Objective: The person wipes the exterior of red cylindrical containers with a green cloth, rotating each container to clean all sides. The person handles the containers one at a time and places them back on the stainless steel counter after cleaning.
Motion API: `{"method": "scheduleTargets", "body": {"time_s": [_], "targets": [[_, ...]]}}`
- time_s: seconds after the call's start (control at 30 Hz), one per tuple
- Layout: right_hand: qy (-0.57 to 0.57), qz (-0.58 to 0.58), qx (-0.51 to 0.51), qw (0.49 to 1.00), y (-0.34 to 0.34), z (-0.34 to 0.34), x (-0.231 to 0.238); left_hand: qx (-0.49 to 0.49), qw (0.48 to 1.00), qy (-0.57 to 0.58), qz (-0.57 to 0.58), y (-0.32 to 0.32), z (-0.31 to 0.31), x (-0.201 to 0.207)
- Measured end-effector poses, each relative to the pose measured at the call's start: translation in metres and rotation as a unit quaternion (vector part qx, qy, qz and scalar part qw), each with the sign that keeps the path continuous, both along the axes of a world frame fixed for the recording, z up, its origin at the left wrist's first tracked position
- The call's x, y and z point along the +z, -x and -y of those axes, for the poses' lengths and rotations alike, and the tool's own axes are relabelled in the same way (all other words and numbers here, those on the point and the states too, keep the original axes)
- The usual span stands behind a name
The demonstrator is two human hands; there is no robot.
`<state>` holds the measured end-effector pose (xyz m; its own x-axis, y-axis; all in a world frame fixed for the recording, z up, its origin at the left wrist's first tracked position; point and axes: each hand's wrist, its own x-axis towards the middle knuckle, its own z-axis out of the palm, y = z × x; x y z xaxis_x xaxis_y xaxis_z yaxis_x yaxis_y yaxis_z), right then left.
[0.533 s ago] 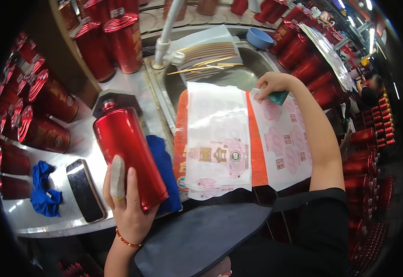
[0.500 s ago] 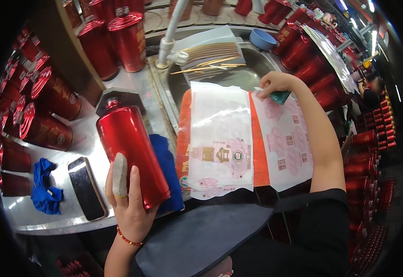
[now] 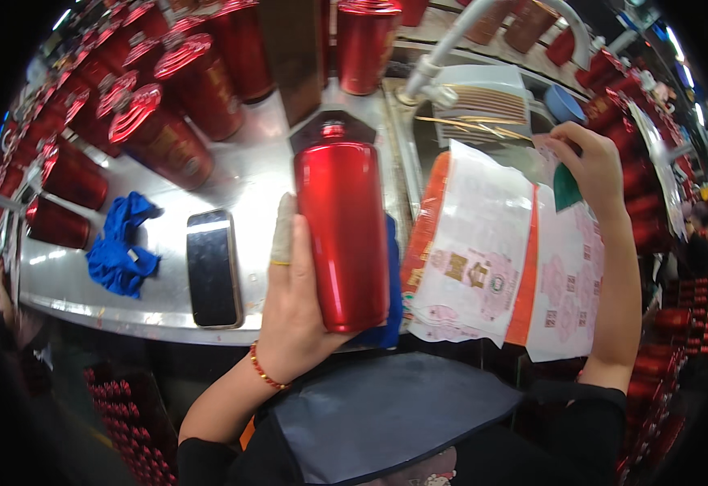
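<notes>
My left hand (image 3: 295,304) is closed round the lower left side of a shiny red bottle (image 3: 342,235); one finger wears a grey cover. The bottle lies with its neck toward a dark grey angular block (image 3: 309,134), a blue cloth (image 3: 392,304) showing beside and under it. My right hand (image 3: 593,166) is pinched, gripping a flat green scraper-like piece (image 3: 566,188). Its fingertips are at the upper corner of a printed sheet (image 3: 568,283) with pink and brown designs. Left of that sheet, a stack of white printed sheets (image 3: 483,235) lies on an orange-red backing (image 3: 424,243).
A black phone (image 3: 213,271) and a crumpled blue cloth (image 3: 124,247) lie on the metal counter (image 3: 167,312). Red bottles (image 3: 163,138) crowd the left and back. Behind the sheets are a sink with a white tap (image 3: 427,77), thin sticks (image 3: 483,125) and a blue bowl (image 3: 564,104).
My view has turned left, so everything sits farther right in it. The red bottle appears more upright in the picture, my left hand still on it. My right hand stays at the sheet's upper corner.
</notes>
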<state>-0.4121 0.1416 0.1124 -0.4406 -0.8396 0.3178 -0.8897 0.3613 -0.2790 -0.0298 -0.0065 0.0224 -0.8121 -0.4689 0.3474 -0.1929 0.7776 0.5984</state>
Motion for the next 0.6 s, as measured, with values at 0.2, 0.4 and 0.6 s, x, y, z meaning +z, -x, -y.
{"method": "scheduleTargets", "body": {"time_s": [0.2,0.4,0.6], "targets": [[0.073,0.258,0.163,0.950,-0.117,0.020,0.037,-0.037,0.997,-0.049,-0.051,-0.001,0.011,-0.008],[0.081,0.529,0.229,0.813,-0.176,0.032,0.037,-0.052,0.994,-0.070,-0.067,-0.004,0.015,-0.013],[0.038,0.575,0.163,0.801,-0.190,0.064,0.007,-0.047,0.993,-0.090,-0.065,-0.006,0.016,-0.018]]}}
